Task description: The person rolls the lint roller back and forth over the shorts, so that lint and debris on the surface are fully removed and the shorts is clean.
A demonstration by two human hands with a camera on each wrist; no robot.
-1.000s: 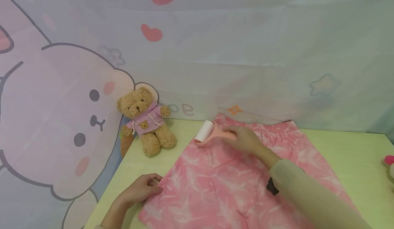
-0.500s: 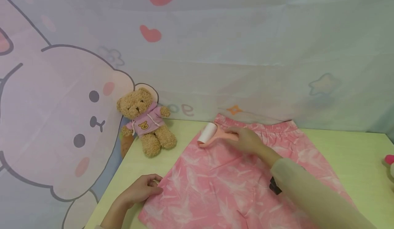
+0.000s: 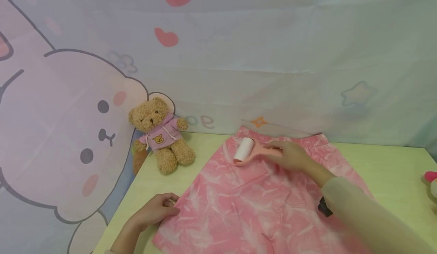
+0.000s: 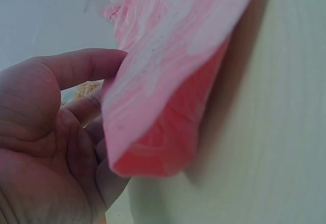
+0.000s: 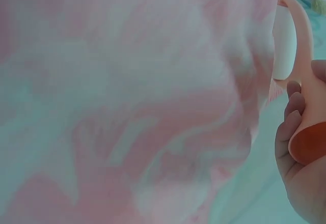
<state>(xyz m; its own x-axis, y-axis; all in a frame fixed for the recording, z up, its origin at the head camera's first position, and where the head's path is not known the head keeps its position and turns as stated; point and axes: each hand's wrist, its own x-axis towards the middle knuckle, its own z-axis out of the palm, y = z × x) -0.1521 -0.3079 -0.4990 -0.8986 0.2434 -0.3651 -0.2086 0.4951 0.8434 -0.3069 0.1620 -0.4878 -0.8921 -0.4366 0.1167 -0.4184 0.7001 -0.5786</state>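
Note:
Pink shorts (image 3: 218, 204) with a white feathery pattern lie spread out, their gathered waistband (image 3: 312, 140) towards the back wall. At the left, my left hand (image 3: 155, 210) pinches the edge of a leg; in the left wrist view its thumb (image 4: 97, 63) lies on the cloth and the hem (image 4: 153, 158) hangs open. My right hand (image 3: 288, 155) grips the peach handle of a lint roller (image 3: 244, 150), whose white roll lies against the shorts below the waistband. In the right wrist view the fingers (image 5: 293, 117) curl round that handle.
A teddy bear (image 3: 164, 136) in a lilac hoodie sits at the table's back left. Behind it hangs a printed cloth backdrop (image 3: 259, 57). The pale yellow table (image 3: 385, 170) shows on both sides of the shorts. A pink and white object (image 3: 431, 178) is cut off at the right edge.
My right hand has drawn the lint roller rightward across the upper part of the shorts, away from their left edge. The left hand keeps its place at the leg.

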